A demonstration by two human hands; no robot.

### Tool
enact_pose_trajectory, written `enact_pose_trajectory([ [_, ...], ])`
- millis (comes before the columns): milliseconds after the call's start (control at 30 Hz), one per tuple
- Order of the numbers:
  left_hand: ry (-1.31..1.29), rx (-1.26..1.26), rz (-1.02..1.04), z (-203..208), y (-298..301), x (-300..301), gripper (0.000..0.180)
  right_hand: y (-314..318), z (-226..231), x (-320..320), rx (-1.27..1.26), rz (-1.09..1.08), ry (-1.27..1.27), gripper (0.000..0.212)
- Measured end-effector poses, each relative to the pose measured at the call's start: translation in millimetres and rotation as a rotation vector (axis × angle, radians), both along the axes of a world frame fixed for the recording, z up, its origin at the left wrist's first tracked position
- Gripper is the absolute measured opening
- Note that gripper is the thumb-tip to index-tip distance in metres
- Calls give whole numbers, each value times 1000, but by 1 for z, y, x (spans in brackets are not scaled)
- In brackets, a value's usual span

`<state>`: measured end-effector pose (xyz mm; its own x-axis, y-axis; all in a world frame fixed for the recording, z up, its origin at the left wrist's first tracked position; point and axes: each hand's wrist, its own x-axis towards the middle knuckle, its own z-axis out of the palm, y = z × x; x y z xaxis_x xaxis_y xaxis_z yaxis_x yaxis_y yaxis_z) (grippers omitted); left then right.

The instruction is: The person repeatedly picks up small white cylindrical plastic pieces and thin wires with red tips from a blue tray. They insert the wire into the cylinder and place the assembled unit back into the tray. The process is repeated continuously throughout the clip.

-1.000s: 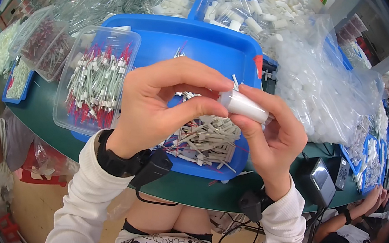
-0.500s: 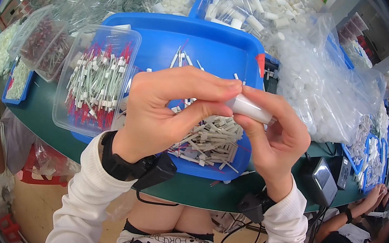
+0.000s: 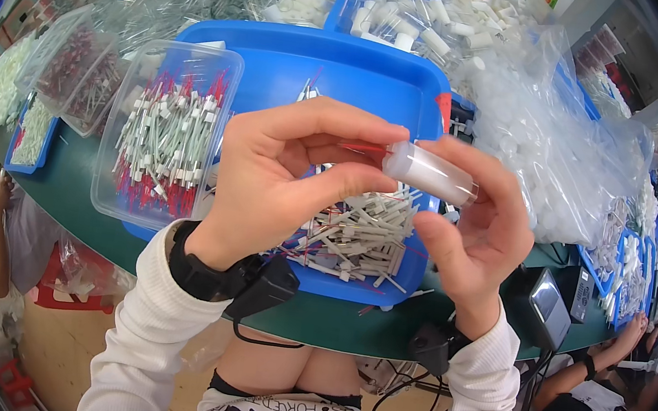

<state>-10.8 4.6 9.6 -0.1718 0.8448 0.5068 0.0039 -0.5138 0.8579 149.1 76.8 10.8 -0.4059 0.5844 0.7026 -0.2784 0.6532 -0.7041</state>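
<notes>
1. The right grip (image 3: 486, 253) has loosened: its thumb (image 3: 441, 242), pressed to the clear tube (image 3: 438, 174) half a second ago, now stands apart below it.
2. With that thumb away, more of the tube's side shows, its white filling and its clear right end in plainer view than before.
3. The tube's left end, hidden by fingertips half a second ago, now shows between the left grip's (image 3: 272, 170) index finger and thumb.
4. Red wires (image 3: 362, 148) have come into clear view beside that end.
5. At far left, a co-worker's hand (image 3: 1, 190) has moved lower and rightward.
</notes>
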Motion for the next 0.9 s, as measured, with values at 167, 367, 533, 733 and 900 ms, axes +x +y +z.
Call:
enact_pose_trajectory([
  [167,118,112,22,-8,1,-3,29,4,-4,7,6,5,-126,27],
  [367,176,135,72,-10,1,1,28,9,-9,6,142,-36,-109,26],
  [533,178,102,67,-8,2,2,30,7,-4,8,89,-60,-178,23],
  [733,-99,-8,52,-2,5,14,32,0,0,6,-147,-51,-359,26],
  [900,105,60,4,-9,7,7,29,0,2,6,-783,506,-282,70],
])
